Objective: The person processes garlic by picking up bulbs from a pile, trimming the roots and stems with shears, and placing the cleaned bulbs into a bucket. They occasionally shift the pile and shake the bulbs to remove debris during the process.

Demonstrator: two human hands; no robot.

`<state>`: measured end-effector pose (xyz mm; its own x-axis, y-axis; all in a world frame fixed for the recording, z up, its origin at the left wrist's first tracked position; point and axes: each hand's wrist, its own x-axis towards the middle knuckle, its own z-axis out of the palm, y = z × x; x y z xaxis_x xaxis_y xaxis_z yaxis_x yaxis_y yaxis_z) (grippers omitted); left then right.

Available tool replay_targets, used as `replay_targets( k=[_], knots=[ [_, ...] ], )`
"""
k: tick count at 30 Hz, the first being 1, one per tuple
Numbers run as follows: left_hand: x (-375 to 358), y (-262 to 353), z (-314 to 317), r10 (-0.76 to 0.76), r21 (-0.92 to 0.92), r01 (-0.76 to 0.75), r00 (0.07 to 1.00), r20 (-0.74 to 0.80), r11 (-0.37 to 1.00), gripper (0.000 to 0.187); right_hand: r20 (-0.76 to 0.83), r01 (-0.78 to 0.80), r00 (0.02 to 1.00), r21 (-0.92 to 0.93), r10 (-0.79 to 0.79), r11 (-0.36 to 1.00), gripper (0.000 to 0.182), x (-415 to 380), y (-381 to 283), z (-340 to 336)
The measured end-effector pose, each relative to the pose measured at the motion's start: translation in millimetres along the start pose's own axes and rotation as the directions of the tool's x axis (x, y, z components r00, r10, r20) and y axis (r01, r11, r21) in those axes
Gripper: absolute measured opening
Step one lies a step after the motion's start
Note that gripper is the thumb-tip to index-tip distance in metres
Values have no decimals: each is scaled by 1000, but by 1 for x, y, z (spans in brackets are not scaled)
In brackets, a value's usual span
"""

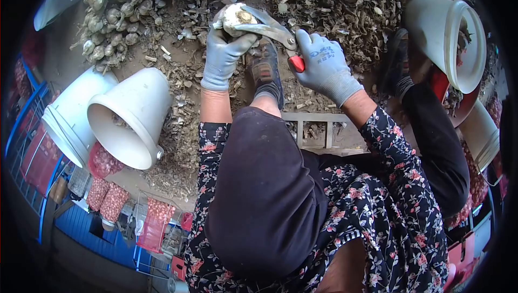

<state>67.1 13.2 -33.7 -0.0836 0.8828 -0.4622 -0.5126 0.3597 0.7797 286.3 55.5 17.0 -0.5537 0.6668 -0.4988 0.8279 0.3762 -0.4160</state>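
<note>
My left hand, in a grey glove, grips a pale garlic bulb held up in front of me. My right hand, also in a grey glove, holds shears with red handles; the metal blades lie against the bulb's top. Both hands are raised above my knees, which are covered by dark trousers and a flowered dress. Behind the hands a heap of unpeeled garlic bulbs lies on the dirt ground.
Two white buckets lie tipped at my left, another white bucket at my right. Dry stems and skins litter the ground. Red mesh sacks of garlic and blue crates stand at the left. A wooden frame lies by my feet.
</note>
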Motion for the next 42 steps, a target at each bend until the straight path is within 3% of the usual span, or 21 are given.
replay_targets(
  k=[2, 6, 11, 13, 14, 16, 18, 20, 21, 22, 24, 26, 30, 33, 34, 36, 38, 39, 40, 42],
  knots=[
    [-3, 1, -1, 94, 225, -87, 995, -23, 971, 57, 12, 4, 1000, 12, -4, 1000, 54, 0, -5, 0],
    [-8, 0, -3, 100, 195, -89, 994, -51, 977, 54, 41, 28, 999, 35, -30, 999, 52, 2, -20, -7],
    [-6, -4, -9, 260, 361, -219, 963, -70, 907, 51, 146, 34, 988, 49, -41, 998, 43, 8, -14, 8],
    [-8, -2, -14, 97, 283, -74, 993, -70, 956, 45, 124, 42, 990, 135, -59, 990, 35, 7, -10, 9],
    [-8, 0, -17, 103, 281, -78, 992, -73, 957, 45, 124, 47, 990, 130, -64, 990, 35, 8, -7, 12],
    [-12, 5, -22, -116, -61, 115, 993, -16, 992, 40, 114, 2, 993, 200, -25, 980, 30, 7, -5, 20],
    [-20, 9, -20, -78, -88, 74, 996, -42, 993, 44, 122, -54, 992, 215, 29, 975, 27, 7, -6, 27],
    [-33, 15, -13, 1, -146, -14, 996, -95, 989, 51, 181, -193, 973, 290, 144, 937, 35, 8, 0, 38],
    [-43, 27, -2, 76, -278, -130, 977, -198, 952, 56, 173, -212, 972, 341, 161, 916, 33, 6, 2, 38],
    [-59, 39, -13, 123, -388, -173, 981, -150, 905, 55, 164, -206, 974, 343, 157, 917, 33, 5, 7, 41],
    [-97, 56, -68, 166, -64, -185, 960, -226, 981, 54, 105, -223, 974, 324, 200, 919, 27, -2, 14, 51],
    [-105, 73, -63, 114, 239, -19, 915, -388, 971, 53, 144, -214, 974, 302, 177, 929, 28, -1, 7, 51],
    [-89, 62, -33, 122, 209, -35, 898, -423, 977, 55, 84, 90, 987, 437, -140, 895, 29, -12, -29, 33],
    [-75, 49, -17, 194, 259, -97, 903, -384, 961, 56, 139, 126, 967, 461, -212, 878, 41, -12, -45, 17],
    [-71, 44, -14, 281, 367, -135, 881, -382, 920, 56, 139, 131, 967, 441, -212, 888, 44, -10, -49, 19],
    [-69, 38, -9, 360, 468, -162, 856, -372, 869, 57, 61, 201, 966, 426, -250, 882, 45, -4, -57, 18],
    [-69, 35, -5, 391, 709, -117, 889, -238, 696, 60, 57, 179, 974, 410, -221, 894, 45, 3, -71, 17],
    [-71, 33, -4, 378, 759, -68, 893, -243, 647, 63, 46, 159, 980, 396, -192, 904, 44, 6, -76, 17],
    [-73, 33, -3, 380, 759, -71, 893, -240, 647, 63, 44, 159, 981, 395, -191, 905, 44, 9, -79, 19],
    [-78, 35, 2, 374, 608, -93, 858, -353, 788, 62, 260, -79, 962, 550, -80, 832, 41, 16, -80, 25]
  ],
)
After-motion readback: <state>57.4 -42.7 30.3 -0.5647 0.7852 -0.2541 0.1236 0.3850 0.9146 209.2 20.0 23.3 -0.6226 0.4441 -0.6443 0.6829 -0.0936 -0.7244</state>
